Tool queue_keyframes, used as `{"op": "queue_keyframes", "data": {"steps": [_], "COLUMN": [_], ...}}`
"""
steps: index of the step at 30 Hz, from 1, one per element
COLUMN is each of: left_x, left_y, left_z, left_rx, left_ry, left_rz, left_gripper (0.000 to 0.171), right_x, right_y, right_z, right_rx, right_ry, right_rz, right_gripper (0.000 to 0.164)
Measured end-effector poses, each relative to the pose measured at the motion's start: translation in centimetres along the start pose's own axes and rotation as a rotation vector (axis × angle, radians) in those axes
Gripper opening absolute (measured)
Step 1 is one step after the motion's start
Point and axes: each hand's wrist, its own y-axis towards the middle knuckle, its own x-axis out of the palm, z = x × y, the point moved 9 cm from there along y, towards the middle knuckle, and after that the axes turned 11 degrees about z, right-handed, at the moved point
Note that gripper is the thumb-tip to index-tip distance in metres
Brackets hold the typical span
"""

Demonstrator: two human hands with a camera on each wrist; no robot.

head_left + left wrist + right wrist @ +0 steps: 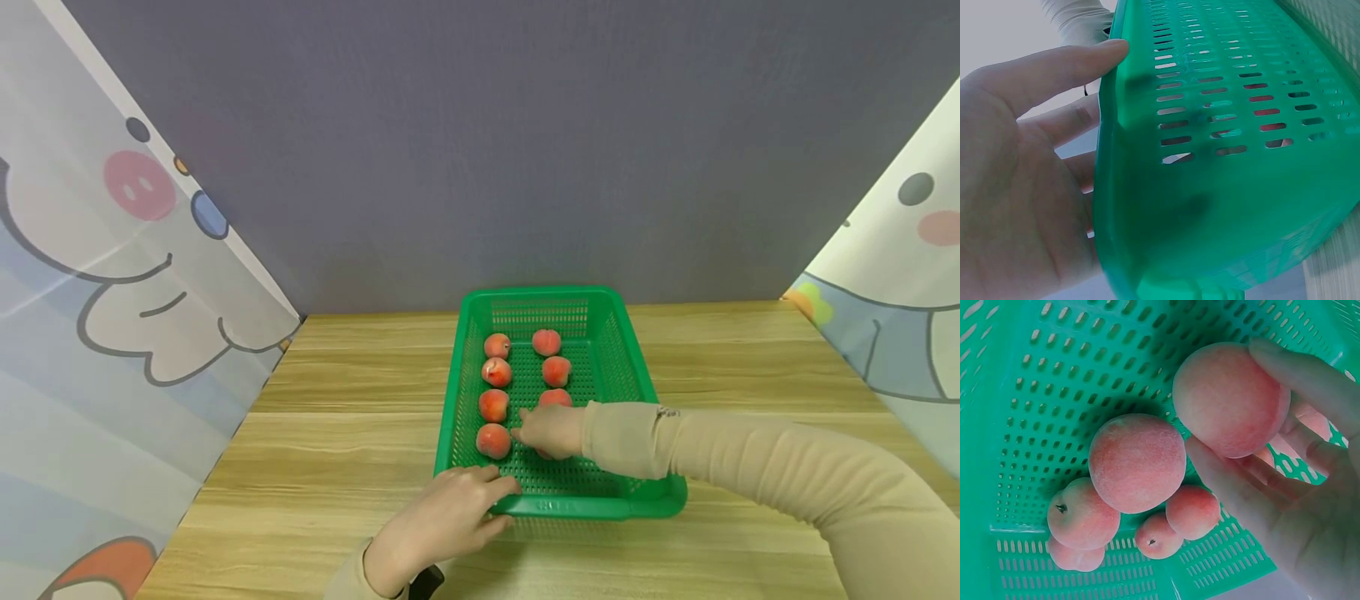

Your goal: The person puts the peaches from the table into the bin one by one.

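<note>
A green plastic basket with slotted walls stands on the wooden table, peaches lying in two columns on its floor. At its near left corner, my left hand grips the rim, the thumb outside and the other fingers over the edge. My right hand is down inside the basket. Between its thumb and fingers it holds a peach, mostly hidden under the hand in the head view. Just beyond lies another peach. The left column's nearest peach sits beside the right fingertips.
Wooden table surrounds the basket. A grey panel rises behind it, and cartoon-printed sheets flank the table on both sides. My right sleeve crosses above the basket's right wall.
</note>
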Motion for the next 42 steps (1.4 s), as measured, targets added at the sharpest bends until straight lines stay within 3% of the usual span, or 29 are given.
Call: {"op": "queue_keyframes", "data": {"steps": [14, 42], "left_x": [0.15, 0.25], "left_y": [-0.11, -0.13], "left_z": [-0.01, -0.12], "left_rx": [-0.006, -0.021], "left_ry": [-0.004, -0.010], "left_rz": [-0.006, -0.031], "left_gripper": [0.022, 0.022], "right_x": [0.44, 0.21], "right_y": [0.23, -0.05], "right_z": [-0.16, 0.29], "right_rx": [-0.011, 0.019], "right_ry": [-0.051, -0.002], "right_rz": [-0.004, 0.005], "right_gripper": [0.052, 0.046]}}
